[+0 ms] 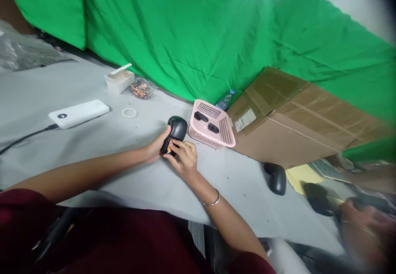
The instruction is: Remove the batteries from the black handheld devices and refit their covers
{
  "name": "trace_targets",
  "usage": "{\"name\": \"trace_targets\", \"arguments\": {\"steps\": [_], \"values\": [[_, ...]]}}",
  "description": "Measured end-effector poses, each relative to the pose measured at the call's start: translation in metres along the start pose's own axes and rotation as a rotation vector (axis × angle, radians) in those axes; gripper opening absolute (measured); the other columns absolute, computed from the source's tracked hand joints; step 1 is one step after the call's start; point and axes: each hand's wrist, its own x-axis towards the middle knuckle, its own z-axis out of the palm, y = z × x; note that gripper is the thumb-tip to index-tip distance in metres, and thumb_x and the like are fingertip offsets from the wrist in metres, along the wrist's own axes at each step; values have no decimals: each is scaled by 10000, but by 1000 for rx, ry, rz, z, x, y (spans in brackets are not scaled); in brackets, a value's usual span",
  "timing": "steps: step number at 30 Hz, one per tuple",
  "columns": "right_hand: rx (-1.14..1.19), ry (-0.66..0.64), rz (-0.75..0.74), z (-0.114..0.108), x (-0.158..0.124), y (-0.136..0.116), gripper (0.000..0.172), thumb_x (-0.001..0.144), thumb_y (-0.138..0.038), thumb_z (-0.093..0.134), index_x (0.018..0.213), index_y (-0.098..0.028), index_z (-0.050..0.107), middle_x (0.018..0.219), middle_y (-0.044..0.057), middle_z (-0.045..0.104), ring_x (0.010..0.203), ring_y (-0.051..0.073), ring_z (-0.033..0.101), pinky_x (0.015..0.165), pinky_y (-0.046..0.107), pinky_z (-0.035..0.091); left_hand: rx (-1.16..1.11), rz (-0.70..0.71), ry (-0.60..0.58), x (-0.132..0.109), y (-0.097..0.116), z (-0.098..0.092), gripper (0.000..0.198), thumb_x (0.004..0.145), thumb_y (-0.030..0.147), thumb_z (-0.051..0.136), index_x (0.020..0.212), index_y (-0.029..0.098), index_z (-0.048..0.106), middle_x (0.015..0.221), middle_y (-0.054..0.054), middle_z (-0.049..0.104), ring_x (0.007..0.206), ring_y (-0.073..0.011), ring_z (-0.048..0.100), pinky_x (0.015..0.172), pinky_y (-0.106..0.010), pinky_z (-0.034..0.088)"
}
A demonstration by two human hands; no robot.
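Note:
My left hand (157,146) grips a black computer mouse (177,128) turned underside up, just above the grey table (93,142). An orange and blue battery (168,147) shows in its open underside. The fingers of my right hand (183,158) are curled over that spot and press on the battery. A silver bangle (212,201) circles my right wrist.
A pink basket (227,131) with two small black parts stands right of the mouse. Beyond it lie a cardboard box (297,121) and a plastic bottle (225,100). Another black mouse (276,178), a white power bank (78,113), a white ring (129,112), a small white box (119,80) and a bag of batteries (142,88) lie around. Another person's hand (365,220) is at the right.

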Motion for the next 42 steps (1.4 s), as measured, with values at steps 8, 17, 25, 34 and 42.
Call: {"name": "trace_targets", "arguments": {"steps": [8, 17, 25, 34, 42], "values": [[113, -55, 101, 2, -3, -4, 224, 843, -231, 695, 1066, -207, 684, 957, 67, 665, 895, 181, 591, 789, 356, 506, -10, -16, 151, -3, 1, 5, 618, 953, 574, 310, 870, 87, 683, 786, -108, 662, 735, -157, 620, 640, -217, 497], [100, -190, 245, 11, -7, 8, 149, 904, -301, 618, 831, -200, 699, 920, 53, 689, 882, 183, 594, 799, 357, 490, -108, -21, 219, 7, -6, -3, 569, 967, 525, 302, 854, 92, 653, 731, -90, 608, 628, -139, 581, 541, -206, 468], [73, -154, 317, 1, 4, 23, 205, 906, -207, 524, 987, -187, 711, 971, 69, 634, 936, 190, 554, 848, 360, 456, -175, 12, 335, 9, 6, -8, 543, 965, 525, 290, 848, 115, 625, 738, -98, 626, 619, -180, 603, 552, -283, 519], [213, -665, 325, -5, -5, 66, 578, 732, -126, 566, 1307, -174, 540, 1334, 91, 529, 1197, 247, 465, 1048, 443, 344, -188, -5, 308, 8, 14, -10, 592, 968, 510, 262, 983, 53, 638, 736, -127, 637, 616, -193, 618, 548, -301, 538], [116, -308, 354, -2, 2, 56, 455, 795, -263, 663, 1231, -176, 569, 1159, 101, 583, 1069, 220, 545, 946, 387, 456, -102, 25, 312, 9, 7, -10, 566, 966, 502, 283, 975, 74, 654, 772, -142, 652, 637, -212, 633, 544, -322, 542]]}}
